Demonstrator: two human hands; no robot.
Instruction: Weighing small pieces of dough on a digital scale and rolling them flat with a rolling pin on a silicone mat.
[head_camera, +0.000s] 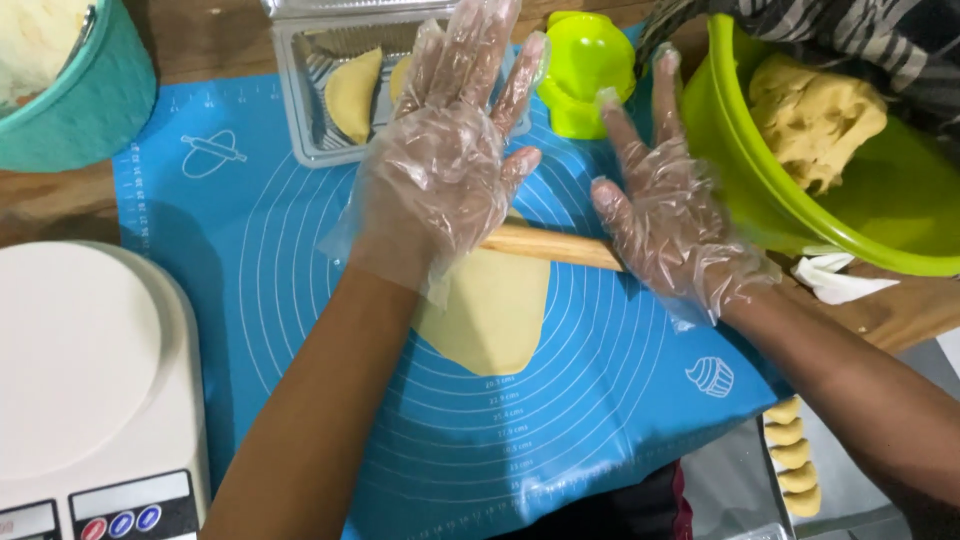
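Observation:
A wooden rolling pin (552, 246) lies across a flattened sheet of yellow dough (495, 310) on a blue silicone baking mat (250, 240). My left hand (445, 165), in a clear plastic glove, rests flat with spread fingers on the pin's left end. My right hand (665, 205), gloved the same way, presses flat on the pin's right end. Both palms lie on top of the pin; the fingers are not wrapped around it.
A lime green bowl (760, 200) of dough stands at the right, a green dumpling press (585, 70) behind the hands. A clear plastic tray (300, 120) holds a folded pastry (352, 95). A white kitchen scale (90, 390) sits front left, a teal bowl (95, 110) back left, shaped pastries (792, 455) front right.

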